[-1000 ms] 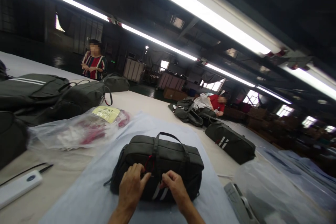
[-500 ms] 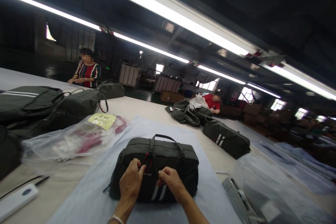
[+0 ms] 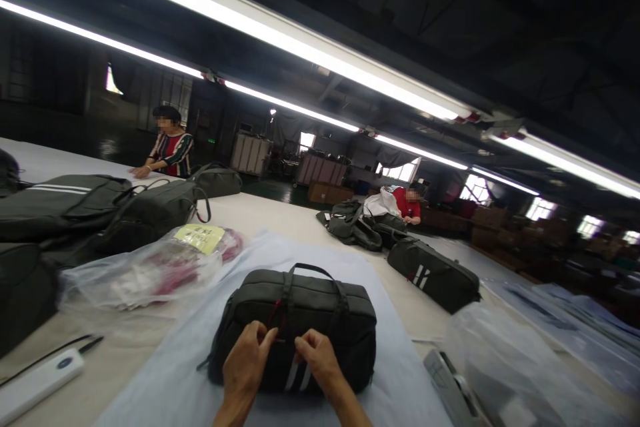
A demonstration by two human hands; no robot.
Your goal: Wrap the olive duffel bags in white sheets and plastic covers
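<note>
A dark green duffel bag with two pale slanted stripes stands upright on a light blue sheet. Its carry handle arches over the top, and a thin red cord hangs at the front left. My left hand is at the bag's front, just below the cord, thumb and fingertips pinched together. My right hand is pinched too, in front of the bag above the stripes. Whatever either pinch holds is too small to make out.
A clear bag with a yellow note and dark bags lie left. A white device sits front left. At right are another duffel, a grey tool and clear plastic. Two people work beyond.
My right hand has moved slightly left, nearer my left hand. The view has shifted a little. The person at the far left has stretched an arm down onto the table.
</note>
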